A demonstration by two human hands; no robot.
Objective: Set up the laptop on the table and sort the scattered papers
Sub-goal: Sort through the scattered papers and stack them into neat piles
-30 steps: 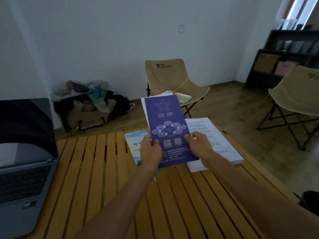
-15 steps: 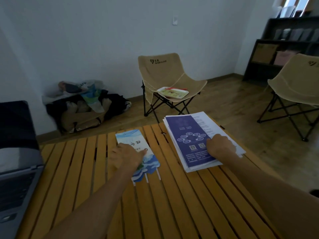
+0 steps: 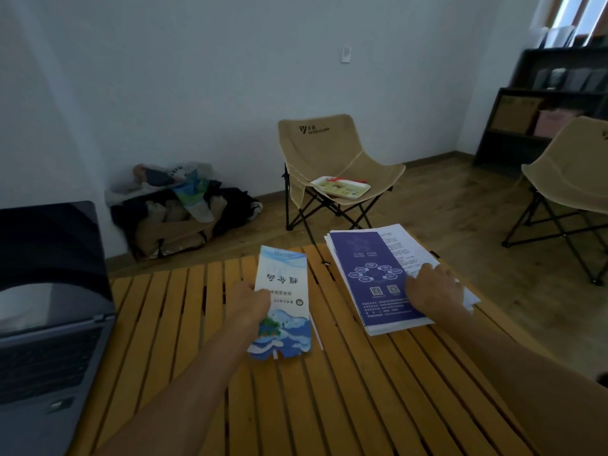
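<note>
From the head view, the left hand (image 3: 247, 302) pinches the left edge of the blue leaflet (image 3: 283, 304), thumb on top, with its far end tilted up off the table (image 3: 184, 324) and its near end at or just above the slats; I cannot tell whether it still touches. The right hand (image 3: 434, 291) lies flat with relaxed fingers on the pile (image 3: 404, 248) at the table's far right corner, pressing near the right edge of the purple leaflet (image 3: 368, 268) that tops it. The laptop (image 3: 49, 311) stands open at the left edge, well apart from the papers, so that part of the task looks done. The step in hand seems to be carrying the blue leaflet over onto the pile. To do it well, keep the right hand's weight on the pile until the leaflet arrives, since the loose white sheets are already fanned out at the right and could slide off the corner. Lift the leaflet clear of the slats before moving it, because something thin and white shows beneath its near end and may catch or drop into a gap. Land it square on the purple leaflet, then tap the edges true.
</note>
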